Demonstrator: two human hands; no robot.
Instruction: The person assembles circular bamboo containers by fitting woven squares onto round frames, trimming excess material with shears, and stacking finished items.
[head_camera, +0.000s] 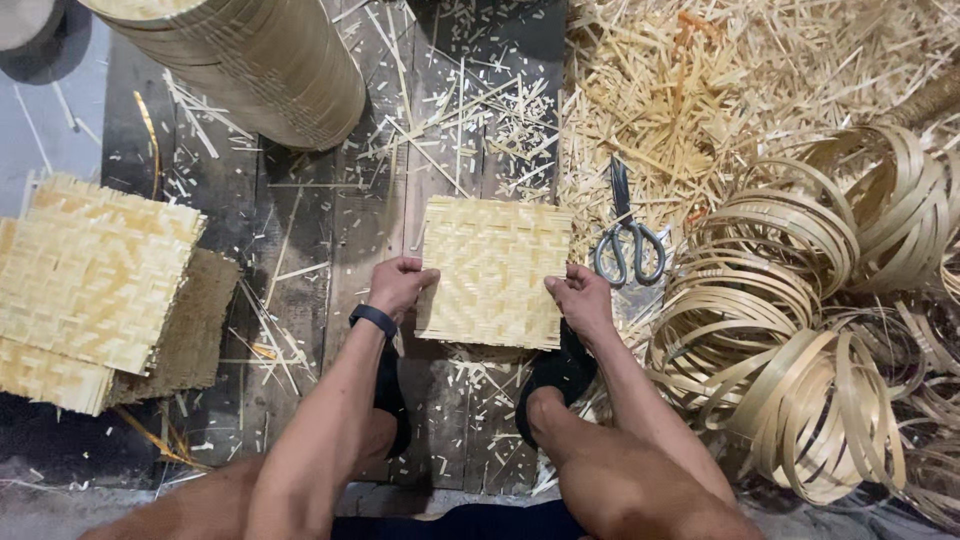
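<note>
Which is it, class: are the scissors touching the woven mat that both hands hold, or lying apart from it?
Apart. The head view shows dark floor and scraps between the scissors and the right edge of the woven mat.

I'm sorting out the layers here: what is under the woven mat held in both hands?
Under the mat are dark wooden planks strewn with bamboo offcuts. The left hand and right hand grip its sides. Anything directly beneath is hidden.
</note>
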